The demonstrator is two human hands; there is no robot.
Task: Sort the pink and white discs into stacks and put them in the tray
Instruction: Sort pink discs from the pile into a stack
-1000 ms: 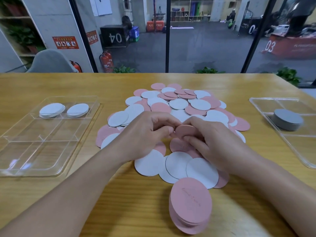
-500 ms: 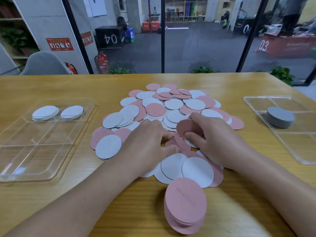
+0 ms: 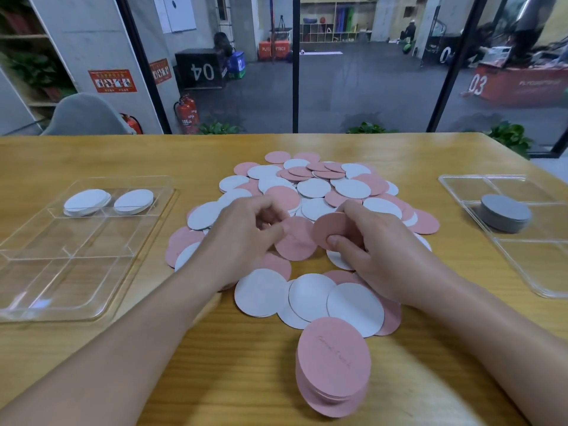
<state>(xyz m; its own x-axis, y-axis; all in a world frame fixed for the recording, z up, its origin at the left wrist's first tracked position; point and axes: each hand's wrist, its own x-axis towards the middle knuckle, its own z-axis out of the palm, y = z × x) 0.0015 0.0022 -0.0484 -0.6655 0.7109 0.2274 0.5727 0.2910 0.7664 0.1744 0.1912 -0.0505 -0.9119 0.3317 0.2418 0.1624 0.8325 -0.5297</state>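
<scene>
Right hand [image 3: 378,250] pinching a pink disc [image 3: 330,230] above mid-pile; left hand [image 3: 246,238] curled over pinks — contents unclear. Pink stack [image 3: 333,364] sits nearer, straight toward the body — right hand closer.

A loose heap of discs [image 3: 310,192] covers the middle of the desk [image 3: 461,302], reaching toward its far edge. A neat stack of discs [image 3: 333,364] stands before the heap, near the desk's near edge. A divided tray [image 3: 46,265] lies by the left edge, with two short stacks [image 3: 87,202] side by side in its far compartments. A second tray [image 3: 522,265] lies by the right edge, holding one stack [image 3: 504,212] in a far compartment. Both hands [image 3: 242,238] [image 3: 378,244] rest over the heap's near part, left of centre and right of centre.
</scene>
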